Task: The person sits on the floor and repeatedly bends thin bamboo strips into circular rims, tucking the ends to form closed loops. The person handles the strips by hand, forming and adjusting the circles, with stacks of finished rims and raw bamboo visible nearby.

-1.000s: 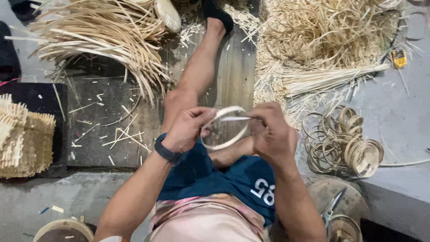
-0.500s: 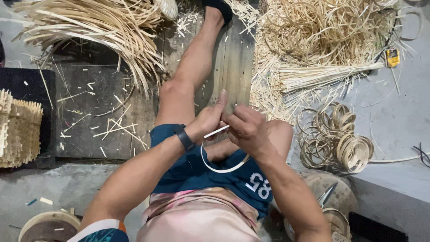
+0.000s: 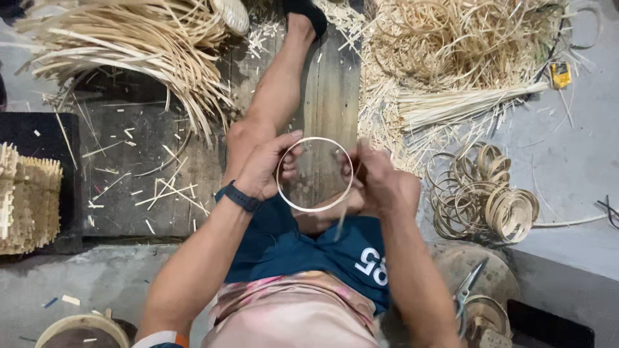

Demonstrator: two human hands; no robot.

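Both hands pinch a thin cane ring [image 3: 314,174] above the lap: left hand [image 3: 261,169] grasping its left rim, right hand [image 3: 377,180] its right. It looks light, springy, best held at the rim.

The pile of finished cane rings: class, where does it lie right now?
In the head view, the pile of finished cane rings lies on the floor to the person's right, beside the right hand and below the bundle of straight strips.

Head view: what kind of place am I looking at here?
Probably a floor-level cane or bamboo weaving workshop: loose strips are heaped nearby, finished rings are piled up, and both hands shape a thin hoop.
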